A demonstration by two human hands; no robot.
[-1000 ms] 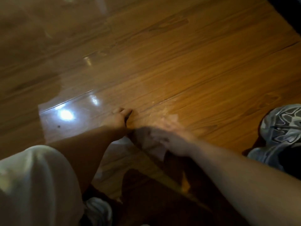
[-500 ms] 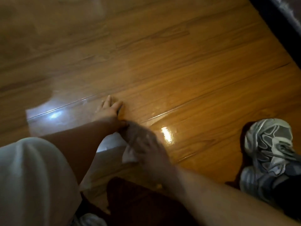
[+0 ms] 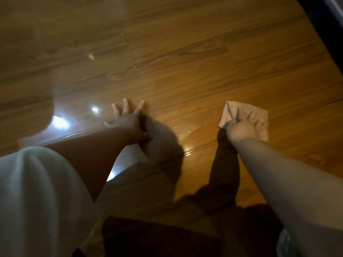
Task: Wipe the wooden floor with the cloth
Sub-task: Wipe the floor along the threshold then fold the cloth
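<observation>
Boards of the wooden floor (image 3: 204,62) run across the whole view, brown and shiny. The cloth (image 3: 234,109) is a small tan one. It lies flat on the floor on the right side, with 1 corner pointing away from the person. The right hand (image 3: 243,127) rests on top of it and presses it down, with the fingers laid out over the cloth. It is too blurry to tell if the thumb pinches the near corner.

The left hand (image 3: 128,121) is well apart from the cloth. It is flat on the bare floor, holding nothing, with its fingers spread wide.

A wet streak (image 3: 187,145) shines on the boards between the 2 hands. A bright light spot (image 3: 59,122) glows on the floor left of the left hand.

A dark edge (image 3: 323,21) cuts across the top right corner, where the floor stops. From the hands up to that edge there is bare floor. White clothing (image 3: 37,191) fills the bottom left corner.
</observation>
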